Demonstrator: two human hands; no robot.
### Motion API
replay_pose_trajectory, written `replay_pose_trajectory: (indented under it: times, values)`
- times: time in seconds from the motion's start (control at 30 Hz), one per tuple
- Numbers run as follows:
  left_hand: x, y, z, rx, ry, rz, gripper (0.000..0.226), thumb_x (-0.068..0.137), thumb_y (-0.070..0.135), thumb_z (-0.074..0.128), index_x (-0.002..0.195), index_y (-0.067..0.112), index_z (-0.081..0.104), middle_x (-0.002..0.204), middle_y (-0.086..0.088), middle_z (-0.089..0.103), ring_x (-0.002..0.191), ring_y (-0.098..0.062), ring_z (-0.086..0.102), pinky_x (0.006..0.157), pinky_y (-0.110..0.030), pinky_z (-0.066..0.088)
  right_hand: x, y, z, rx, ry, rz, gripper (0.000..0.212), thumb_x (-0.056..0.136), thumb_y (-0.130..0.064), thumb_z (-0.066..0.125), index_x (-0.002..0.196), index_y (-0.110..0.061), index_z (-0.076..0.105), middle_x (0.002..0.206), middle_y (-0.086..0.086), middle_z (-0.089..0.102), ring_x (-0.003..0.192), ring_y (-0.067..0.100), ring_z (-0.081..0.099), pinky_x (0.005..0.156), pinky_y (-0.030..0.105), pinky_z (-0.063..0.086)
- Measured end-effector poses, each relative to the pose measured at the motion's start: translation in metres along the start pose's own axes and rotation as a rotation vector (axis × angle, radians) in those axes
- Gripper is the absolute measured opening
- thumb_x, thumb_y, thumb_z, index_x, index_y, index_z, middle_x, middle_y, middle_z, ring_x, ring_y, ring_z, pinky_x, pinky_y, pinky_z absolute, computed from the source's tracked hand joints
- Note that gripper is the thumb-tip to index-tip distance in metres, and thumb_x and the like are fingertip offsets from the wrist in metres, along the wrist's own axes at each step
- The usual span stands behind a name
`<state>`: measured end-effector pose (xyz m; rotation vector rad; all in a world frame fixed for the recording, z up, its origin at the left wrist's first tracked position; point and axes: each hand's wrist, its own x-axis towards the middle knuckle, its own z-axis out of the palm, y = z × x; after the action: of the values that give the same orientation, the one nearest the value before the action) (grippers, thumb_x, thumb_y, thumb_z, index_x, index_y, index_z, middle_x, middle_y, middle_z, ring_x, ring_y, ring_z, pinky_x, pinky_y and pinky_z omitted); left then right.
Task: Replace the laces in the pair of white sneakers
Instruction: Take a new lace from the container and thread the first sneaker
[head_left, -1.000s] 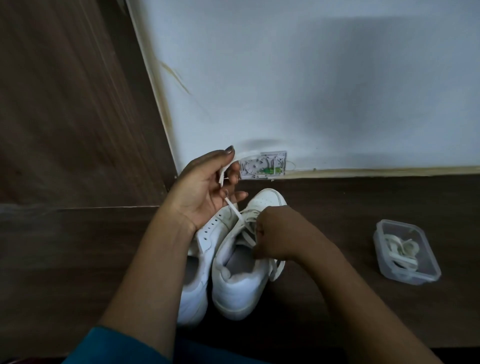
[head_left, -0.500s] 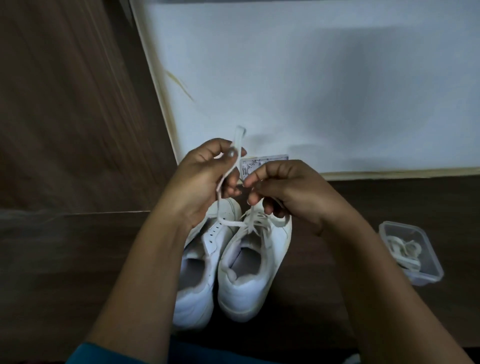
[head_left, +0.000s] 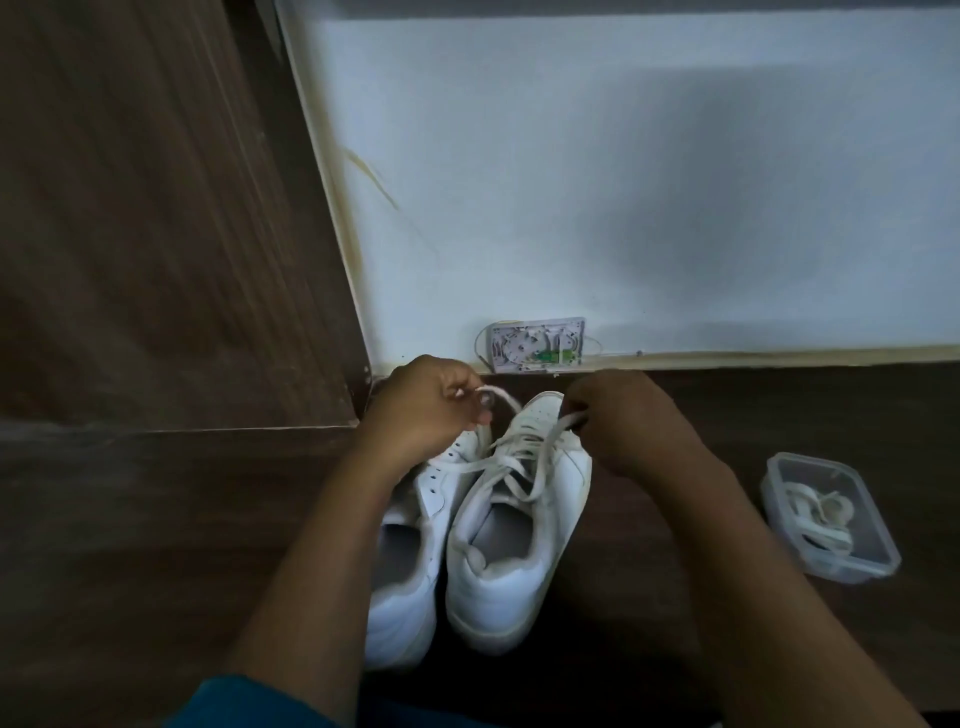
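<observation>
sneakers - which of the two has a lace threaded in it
The right-hand sneaker, nearer the plastic container: a white lace crosses its eyelets. The left-hand sneaker shows bare eyelet holes.

Two white sneakers (head_left: 511, 571), two hands (head_left: 422, 410), one threaded lace (head_left: 540, 432), one clear tub (head_left: 844, 571), one wall box (head_left: 535, 345).
</observation>
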<state>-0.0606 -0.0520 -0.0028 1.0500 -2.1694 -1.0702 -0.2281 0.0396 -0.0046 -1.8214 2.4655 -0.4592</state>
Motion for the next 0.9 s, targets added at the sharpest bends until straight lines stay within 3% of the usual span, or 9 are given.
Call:
replay_pose_trajectory:
  times: [0.13, 0.23, 0.3, 0.37, 0.5, 0.63, 0.73, 0.83, 0.9]
  values:
    - [0.003, -0.001, 0.002, 0.223, 0.114, 0.07, 0.013, 0.084, 0.019, 0.067, 0.075, 0.014, 0.075, 0.074, 0.008, 0.051, 0.07, 0.0, 0.05, 0.069, -0.024, 0.039, 0.004, 0.004, -0.002, 0.134, 0.142, 0.081, 0.02, 0.087, -0.015, 0.057, 0.093, -0.024, 0.074, 0.093, 0.005, 0.064, 0.085, 0.024, 0.062, 0.067, 0.025, 0.044]
    - [0.003, 0.017, 0.009, -0.368, 0.124, -0.194, 0.029, 0.092, 0.01, 0.05, 0.064, 0.008, 0.059, 0.06, -0.005, 0.058, 0.048, -0.009, 0.057, 0.064, -0.029, 0.046, 0.002, -0.002, -0.009, 0.506, 0.105, 0.002, 0.017, 0.086, -0.009, 0.055, 0.078, -0.016, 0.069, 0.071, 0.001, 0.064, 0.075, 0.023, 0.062, 0.068, 0.032, 0.046]
    - [0.001, 0.025, 0.016, -0.671, -0.047, -0.392, 0.031, 0.098, 0.02, 0.042, 0.074, 0.006, 0.056, 0.059, -0.011, 0.063, 0.05, -0.021, 0.061, 0.066, -0.035, 0.051, -0.002, -0.009, -0.013, 0.725, 0.002, -0.07, 0.012, 0.083, -0.007, 0.059, 0.075, -0.006, 0.068, 0.072, 0.012, 0.067, 0.069, 0.026, 0.061, 0.069, 0.037, 0.049]
    - [-0.004, 0.028, 0.02, -0.792, -0.211, -0.478, 0.035, 0.099, 0.029, 0.04, 0.082, 0.006, 0.06, 0.063, -0.009, 0.064, 0.056, -0.021, 0.061, 0.06, -0.03, 0.054, -0.008, -0.014, -0.018, 0.869, -0.171, -0.163, 0.006, 0.075, -0.008, 0.067, 0.072, -0.003, 0.069, 0.073, 0.019, 0.067, 0.065, 0.021, 0.059, 0.068, 0.033, 0.048]
    - [-0.003, 0.029, 0.018, -1.128, -0.246, -0.4, 0.04, 0.094, 0.008, 0.042, 0.063, 0.006, 0.068, 0.065, -0.011, 0.068, 0.057, -0.021, 0.066, 0.06, -0.03, 0.058, -0.015, -0.018, -0.023, 0.649, -0.525, -0.213, 0.004, 0.072, -0.012, 0.072, 0.068, -0.011, 0.073, 0.059, 0.003, 0.063, 0.053, 0.005, 0.053, 0.055, 0.016, 0.041]
    - [0.005, 0.029, 0.018, -1.188, -0.122, -0.287, 0.034, 0.091, -0.009, 0.038, 0.068, 0.015, 0.041, 0.06, -0.009, 0.053, 0.038, -0.012, 0.044, 0.048, -0.026, 0.05, -0.019, -0.014, -0.02, 0.39, -0.732, -0.146, 0.015, 0.077, -0.012, 0.07, 0.064, -0.018, 0.068, 0.054, -0.008, 0.06, 0.048, -0.003, 0.053, 0.058, 0.02, 0.043]
    - [0.004, 0.032, 0.023, -0.945, -0.152, -0.192, 0.034, 0.09, -0.01, 0.035, 0.072, 0.019, 0.034, 0.062, -0.005, 0.05, 0.037, -0.008, 0.028, 0.042, -0.019, 0.026, -0.015, -0.008, -0.023, 0.413, -0.523, -0.125, 0.008, 0.077, -0.01, 0.067, 0.074, -0.016, 0.071, 0.069, -0.005, 0.064, 0.062, 0.001, 0.056, 0.065, 0.024, 0.045]
    - [0.0, 0.037, 0.027, -0.889, -0.202, -0.104, 0.026, 0.088, -0.001, 0.042, 0.073, 0.018, 0.033, 0.063, -0.004, 0.049, 0.035, -0.005, 0.023, 0.04, -0.016, 0.013, -0.008, -0.001, -0.021, 0.777, -0.116, 0.116, 0.008, 0.086, -0.014, 0.059, 0.079, -0.016, 0.062, 0.084, 0.007, 0.069, 0.077, 0.019, 0.063, 0.072, 0.036, 0.05]
    - [-0.002, 0.039, 0.029, -0.874, -0.248, -0.091, 0.024, 0.094, 0.02, 0.045, 0.072, 0.018, 0.037, 0.061, -0.004, 0.05, 0.033, -0.003, 0.021, 0.039, -0.016, 0.01, -0.004, -0.003, -0.019, 1.155, -0.204, 0.326, 0.031, 0.095, -0.039, 0.049, 0.093, -0.011, 0.063, 0.081, 0.011, 0.071, 0.075, 0.024, 0.064, 0.067, 0.035, 0.051]
